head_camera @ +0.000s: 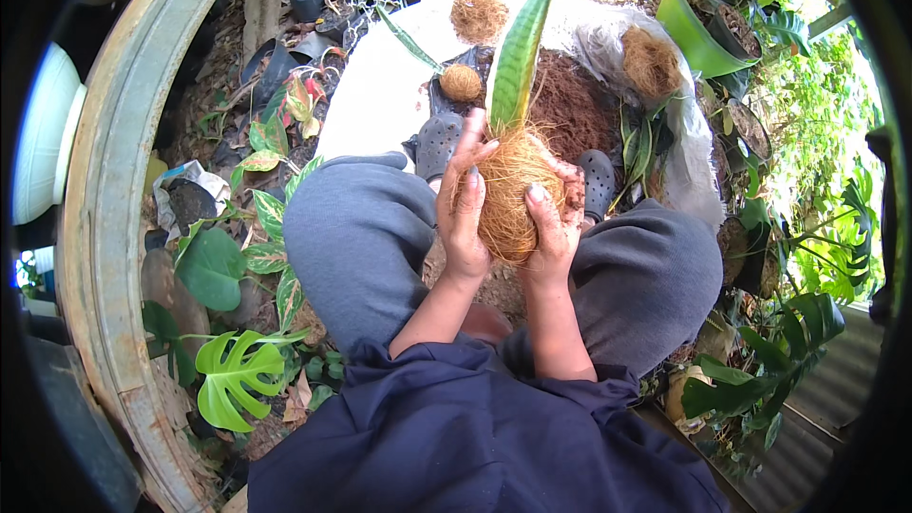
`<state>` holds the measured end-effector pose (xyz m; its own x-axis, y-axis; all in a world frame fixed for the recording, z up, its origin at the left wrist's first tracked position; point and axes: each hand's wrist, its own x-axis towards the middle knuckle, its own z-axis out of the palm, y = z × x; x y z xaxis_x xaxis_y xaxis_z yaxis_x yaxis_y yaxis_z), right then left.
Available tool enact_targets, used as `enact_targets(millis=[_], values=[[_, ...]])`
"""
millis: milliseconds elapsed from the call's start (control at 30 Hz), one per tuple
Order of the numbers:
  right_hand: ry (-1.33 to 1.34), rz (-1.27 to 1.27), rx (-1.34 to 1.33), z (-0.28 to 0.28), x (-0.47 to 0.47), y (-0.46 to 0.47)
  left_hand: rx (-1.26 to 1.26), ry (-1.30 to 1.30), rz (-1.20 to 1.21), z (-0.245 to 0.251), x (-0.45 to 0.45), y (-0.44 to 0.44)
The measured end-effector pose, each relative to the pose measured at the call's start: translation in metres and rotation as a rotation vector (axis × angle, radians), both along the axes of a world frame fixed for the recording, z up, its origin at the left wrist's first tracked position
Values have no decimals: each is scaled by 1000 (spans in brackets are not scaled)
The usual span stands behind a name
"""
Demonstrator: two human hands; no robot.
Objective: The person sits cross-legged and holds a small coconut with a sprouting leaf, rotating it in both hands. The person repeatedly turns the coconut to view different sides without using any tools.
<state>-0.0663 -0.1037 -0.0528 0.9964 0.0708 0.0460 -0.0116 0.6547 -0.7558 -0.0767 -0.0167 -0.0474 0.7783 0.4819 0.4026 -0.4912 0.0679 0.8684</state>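
A ball of coconut fibre [514,206] is cupped between my left hand [464,210] and my right hand [556,217], with fingers and thumbs pressed on its sides. A green, yellow-edged snake plant leaf [522,57] stands upright out of its top. Soil clings to the fingers. Beyond the hands, a smaller bound fibre ball [461,83] with a thin leaf [410,40] lies on black plastic. Dark brown soil [573,103] is heaped beside it. Loose coconut fibre lies in two clumps, one [479,12] at the top and one [651,62] at the right.
A white woven sack [377,107] spreads under these things. Grey clogs [597,182] are on my feet. Potted plants, a green pot [687,28] and a monstera leaf [240,379] surround me. A weathered metal frame [107,178] curves along the left; corrugated sheet [798,434] lies lower right.
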Motion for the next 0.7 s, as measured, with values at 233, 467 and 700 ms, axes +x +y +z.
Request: enact_targets(millis=[233,467,700], values=[[-77,-91,-180,9,3,-4,86,92,-135,12,-5,2],[-335,-177,-629,12,-3,2,11,154,-27,1,-4,-3],[-183,-75,-438,10,-2,1,-555,215,-106,-25,3,2]])
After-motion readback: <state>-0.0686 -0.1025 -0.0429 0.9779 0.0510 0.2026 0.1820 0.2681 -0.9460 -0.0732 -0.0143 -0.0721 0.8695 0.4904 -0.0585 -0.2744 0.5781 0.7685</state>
